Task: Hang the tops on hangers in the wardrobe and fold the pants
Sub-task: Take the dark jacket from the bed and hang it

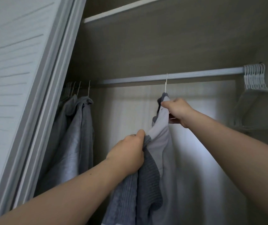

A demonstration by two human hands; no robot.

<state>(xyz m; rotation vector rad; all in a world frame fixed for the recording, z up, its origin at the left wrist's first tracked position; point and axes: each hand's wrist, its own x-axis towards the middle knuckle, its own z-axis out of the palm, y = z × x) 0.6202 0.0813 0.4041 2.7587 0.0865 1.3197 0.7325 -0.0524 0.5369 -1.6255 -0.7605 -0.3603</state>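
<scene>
The right hand (177, 111) is closed around the neck of a grey ribbed knit top with a pale lilac panel (147, 179). It pinches the cloth just below a thin white hanger hook (166, 85) that sits over the ribbed silver metal rail (203, 75). Lower and to its left, the left hand (126, 153) grips a bunched fold of the same top, fingers curled into the knit. The top hangs down between both forearms. Well to the left of the left hand, several grey tops (78, 127) hang on hangers beside the white slatted sliding door (16, 70). Right of the right hand, a bunch of empty white plastic hangers (254, 77) crowds the rail's end.
</scene>
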